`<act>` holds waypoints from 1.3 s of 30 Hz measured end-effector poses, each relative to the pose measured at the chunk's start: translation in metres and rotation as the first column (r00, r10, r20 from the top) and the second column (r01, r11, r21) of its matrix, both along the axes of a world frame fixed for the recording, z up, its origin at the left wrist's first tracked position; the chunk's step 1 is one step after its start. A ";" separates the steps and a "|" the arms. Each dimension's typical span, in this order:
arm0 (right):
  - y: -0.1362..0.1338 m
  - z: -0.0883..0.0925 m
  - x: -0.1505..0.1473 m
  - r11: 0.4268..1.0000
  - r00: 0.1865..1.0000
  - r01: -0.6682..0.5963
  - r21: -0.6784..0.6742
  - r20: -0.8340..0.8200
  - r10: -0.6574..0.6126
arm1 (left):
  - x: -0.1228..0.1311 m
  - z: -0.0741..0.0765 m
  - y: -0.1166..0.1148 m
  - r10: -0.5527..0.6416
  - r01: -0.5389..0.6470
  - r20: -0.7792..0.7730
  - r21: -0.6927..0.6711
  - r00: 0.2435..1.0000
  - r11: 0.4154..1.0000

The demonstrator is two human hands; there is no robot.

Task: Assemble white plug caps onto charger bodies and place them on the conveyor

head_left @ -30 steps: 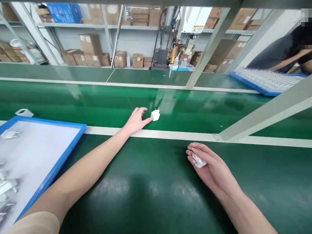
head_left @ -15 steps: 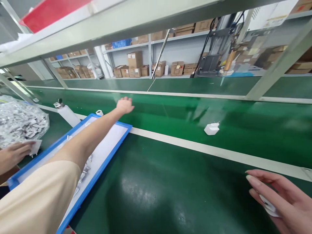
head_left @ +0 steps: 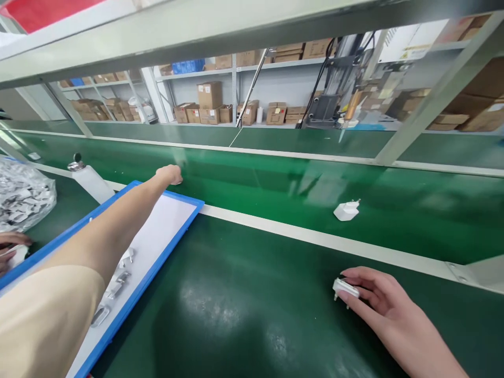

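My left hand is stretched far out past the corner of the blue tray onto the glossy green belt. Its fingers are curled down over a small white piece that barely shows at the fingertips. My right hand rests on the near green table surface and grips a white plug adapter with its pins toward the left. A second white plug adapter lies alone on the belt, well apart from both hands.
The tray holds several loose metal-pinned plug parts. A white bottle stands beyond the tray, beside a clear bag of silvery parts. Another person's hand is at the left edge. A slanted frame post crosses at the right.
My left hand let go of the adapter on the belt and swung left to the spot beyond the tray corner, its fingers now curled. My right hand has turned its adapter into view.
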State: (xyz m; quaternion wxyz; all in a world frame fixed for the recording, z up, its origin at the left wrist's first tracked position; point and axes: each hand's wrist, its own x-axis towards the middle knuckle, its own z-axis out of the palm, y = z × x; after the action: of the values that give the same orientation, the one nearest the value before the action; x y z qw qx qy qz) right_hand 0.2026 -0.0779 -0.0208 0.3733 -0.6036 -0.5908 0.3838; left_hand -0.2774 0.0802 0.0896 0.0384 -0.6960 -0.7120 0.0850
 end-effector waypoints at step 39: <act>-0.020 0.026 0.021 0.983 0.920 0.140 0.117 -0.382 -0.086 | 0.297 -0.105 -0.114 -0.655 0.804 0.706 0.211 0.268 0.557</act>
State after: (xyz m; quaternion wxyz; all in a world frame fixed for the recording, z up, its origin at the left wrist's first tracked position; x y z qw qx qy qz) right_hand 0.2233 -0.0979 0.0050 0.5429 -0.5241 -0.4983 0.4269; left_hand 0.0200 -0.0334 -0.0157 -0.2749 -0.9156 -0.2490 -0.1553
